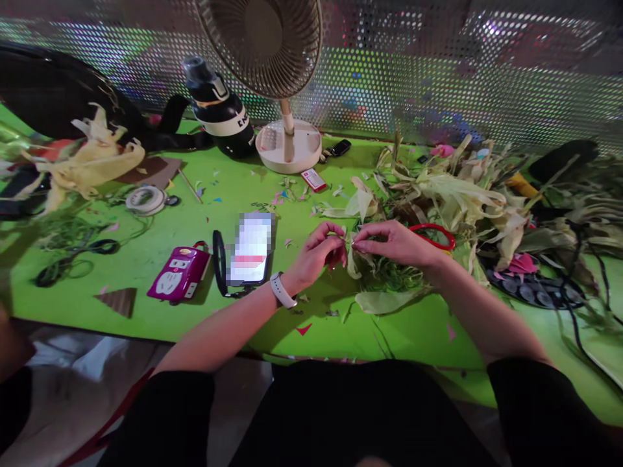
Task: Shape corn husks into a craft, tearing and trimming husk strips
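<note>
We've got a green worktop point(272, 324) backed by a perforated metal panel point(389, 84) along its far edge. Biggest item on it: a heap of dried husks point(462, 188), spread from the middle over to the right edge. Black bag point(63, 91) fills the far left corner. Fan point(288, 146) stands at the far edge, left of centre; black bottle with a white band point(226, 120) just left of it, upright. Smaller bunch of pale husks point(97, 165) near the left edge, in front of the bag.

Our hands are past the near edge, around mid-worktop. Right hand point(387, 243): narrow, thumb and finger pinched on a thin pale-green strip point(354, 263). Left hand point(321, 250): fingers curled, tips just beside the strip; we can't tell if it grips. So the strip hangs between our hands, at the left side of the heap.

Phone point(252, 250), screen lit and blurred, lies left of our left hand. Purple socket box point(179, 274) sits left of that, toward the near edge. Tape roll point(146, 200) is nearer the left edge. Red loop point(450, 237) shows beside our right wrist. Small red-and-white box point(313, 180) lies in front of the fan. Smallest: a red paper scrap point(304, 329) by the near edge.
</note>
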The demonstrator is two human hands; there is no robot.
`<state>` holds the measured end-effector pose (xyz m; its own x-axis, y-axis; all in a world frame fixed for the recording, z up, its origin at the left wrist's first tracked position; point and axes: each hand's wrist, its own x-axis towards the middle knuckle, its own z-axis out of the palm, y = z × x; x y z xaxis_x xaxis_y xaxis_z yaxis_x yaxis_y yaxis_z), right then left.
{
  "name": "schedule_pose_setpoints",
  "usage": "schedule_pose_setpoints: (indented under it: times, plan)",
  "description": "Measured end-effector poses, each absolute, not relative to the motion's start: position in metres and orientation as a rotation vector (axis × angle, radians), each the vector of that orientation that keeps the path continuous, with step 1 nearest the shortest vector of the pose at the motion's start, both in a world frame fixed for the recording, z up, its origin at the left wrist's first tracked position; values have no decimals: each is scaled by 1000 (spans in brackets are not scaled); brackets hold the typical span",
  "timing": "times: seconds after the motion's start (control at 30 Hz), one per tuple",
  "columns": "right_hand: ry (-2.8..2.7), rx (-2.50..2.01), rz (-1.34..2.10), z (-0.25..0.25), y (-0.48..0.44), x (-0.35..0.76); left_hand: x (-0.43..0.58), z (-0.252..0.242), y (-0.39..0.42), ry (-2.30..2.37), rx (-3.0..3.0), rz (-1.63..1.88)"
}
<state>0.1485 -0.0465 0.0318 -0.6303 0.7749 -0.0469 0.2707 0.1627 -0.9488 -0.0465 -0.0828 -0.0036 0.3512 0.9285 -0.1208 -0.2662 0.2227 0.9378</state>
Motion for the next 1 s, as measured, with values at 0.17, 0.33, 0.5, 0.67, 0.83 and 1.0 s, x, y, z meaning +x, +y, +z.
schedule_pose_setpoints:
  times: [0.17, 0.33, 0.5, 0.67, 0.83, 1.0]
  plan:
    - [-2045, -1064, 1301, 34, -44, 157, -47, -3, -80, 946, 948, 962]
    - [-2156, -1110, 1176, 41, -43, 161, -47, -3, -80, 933, 963, 858]
    - [-2202, -1065, 1127, 41, -43, 161, -46, -4, -80, 920, 948, 874]
    - [-2252, -1058, 1047, 45, -43, 163, -46, -1, -81, 945, 1002, 854]
    - [-2259, -1068, 1317, 46, -42, 164, -47, 2, -84, 897, 1180, 825]
    - [-1866, -1054, 1600, 25, -45, 142, -47, -1, -86, 869, 1328, 782]
